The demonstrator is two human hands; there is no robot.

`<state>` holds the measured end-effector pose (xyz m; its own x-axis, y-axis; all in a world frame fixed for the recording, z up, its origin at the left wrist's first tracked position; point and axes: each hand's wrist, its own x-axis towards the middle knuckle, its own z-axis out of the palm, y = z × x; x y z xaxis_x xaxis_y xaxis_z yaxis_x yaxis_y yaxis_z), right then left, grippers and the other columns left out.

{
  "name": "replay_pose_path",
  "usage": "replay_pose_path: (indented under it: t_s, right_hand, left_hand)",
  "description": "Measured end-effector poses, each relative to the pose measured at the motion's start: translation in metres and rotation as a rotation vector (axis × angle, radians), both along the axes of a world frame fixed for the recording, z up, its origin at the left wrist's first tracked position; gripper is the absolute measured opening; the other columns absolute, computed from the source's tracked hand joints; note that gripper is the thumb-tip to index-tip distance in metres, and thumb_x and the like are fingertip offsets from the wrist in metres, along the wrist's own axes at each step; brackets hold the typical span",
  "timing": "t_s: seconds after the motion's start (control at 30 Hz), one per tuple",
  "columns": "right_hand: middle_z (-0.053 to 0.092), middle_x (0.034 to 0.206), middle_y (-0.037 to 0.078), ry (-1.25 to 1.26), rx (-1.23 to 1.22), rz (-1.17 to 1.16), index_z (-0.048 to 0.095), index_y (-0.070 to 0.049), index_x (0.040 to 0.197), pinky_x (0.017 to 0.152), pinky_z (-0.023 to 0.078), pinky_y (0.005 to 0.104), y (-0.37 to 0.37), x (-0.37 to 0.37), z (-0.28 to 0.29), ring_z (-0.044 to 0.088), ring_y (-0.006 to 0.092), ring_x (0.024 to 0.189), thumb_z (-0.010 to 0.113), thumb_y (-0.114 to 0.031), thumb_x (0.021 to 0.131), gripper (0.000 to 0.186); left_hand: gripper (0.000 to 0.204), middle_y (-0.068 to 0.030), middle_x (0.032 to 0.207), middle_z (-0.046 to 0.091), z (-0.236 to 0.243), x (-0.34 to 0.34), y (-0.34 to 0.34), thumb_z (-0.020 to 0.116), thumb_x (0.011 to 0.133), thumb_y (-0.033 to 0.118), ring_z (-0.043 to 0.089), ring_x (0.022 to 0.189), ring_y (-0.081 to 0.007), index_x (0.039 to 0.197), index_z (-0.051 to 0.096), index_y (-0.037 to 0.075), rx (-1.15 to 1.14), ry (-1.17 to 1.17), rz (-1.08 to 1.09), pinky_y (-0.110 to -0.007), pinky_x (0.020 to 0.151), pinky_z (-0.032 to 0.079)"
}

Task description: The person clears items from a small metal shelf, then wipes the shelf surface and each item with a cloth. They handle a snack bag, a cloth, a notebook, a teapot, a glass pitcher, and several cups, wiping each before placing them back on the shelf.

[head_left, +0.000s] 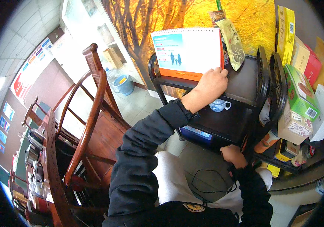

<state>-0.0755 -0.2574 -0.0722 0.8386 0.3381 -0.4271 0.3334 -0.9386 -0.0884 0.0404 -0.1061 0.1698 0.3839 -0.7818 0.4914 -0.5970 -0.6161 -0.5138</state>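
Note:
My left hand (207, 85) has its fingers curled on the lower right of a white desk calendar (183, 49) with an orange base, which stands on the top tier of a black trolley (245, 85). A gold packet (231, 43) leans upright beside it. My right hand (232, 153) is lower down, curled at the edge of the trolley's lower tier, and what it grips is hard to make out. A blue-and-white teapot (218, 106) sits on a tier beneath the top one.
A wooden chair (97, 128) stands at my left beside a long table crowded with tea ware (37, 172). Stacked boxes (298, 92) fill a second rack on the right. A blue bucket (123, 86) is on the floor behind the chair, and a dark cable (211, 191) hangs below the trolley.

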Motion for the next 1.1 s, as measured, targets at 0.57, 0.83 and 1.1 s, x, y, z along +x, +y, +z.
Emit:
replay_pose_path:
  t_s: [0.57,0.83,1.1]
  right_hand:
    - [0.06,0.104,0.022,-0.177,0.189,-0.061,0.064,-0.007,0.099,0.083,0.049,0.044,-0.012,-0.005,-0.026,0.058,0.0366,0.101,0.052,-0.015,0.083,0.021]
    - [0.058,0.104,0.025,-0.148,0.223,-0.056,0.066,0.004,0.088,0.087,0.044,0.045,-0.018,-0.001,-0.032,0.052,0.0399,0.105,0.057,-0.025,0.082,0.031]
    - [0.062,0.095,0.024,-0.151,0.306,-0.174,0.057,0.002,0.103,0.083,0.046,0.0483,-0.014,-0.005,-0.021,0.059,0.0411,0.093,0.05,-0.016,0.082,0.029]
  left_hand:
    - [0.032,-0.0106,0.092,0.06,-0.051,-0.05,0.066,0.058,0.063,0.0,0.06,0.078,-0.0278,0.095,0.058,0.003,-0.509,0.043,-0.443,-0.035,0.067,0.05]
    - [0.02,-0.0131,0.089,0.056,-0.159,-0.05,0.067,0.056,0.074,0.004,0.058,0.084,-0.031,0.094,0.056,0.003,-0.465,0.46,-0.105,-0.038,0.072,0.049]
    - [0.018,-0.0177,0.09,0.058,-0.241,-0.021,0.056,0.06,0.077,0.005,0.059,0.081,-0.0341,0.094,0.056,0.0,-0.91,0.844,0.167,-0.038,0.072,0.048]
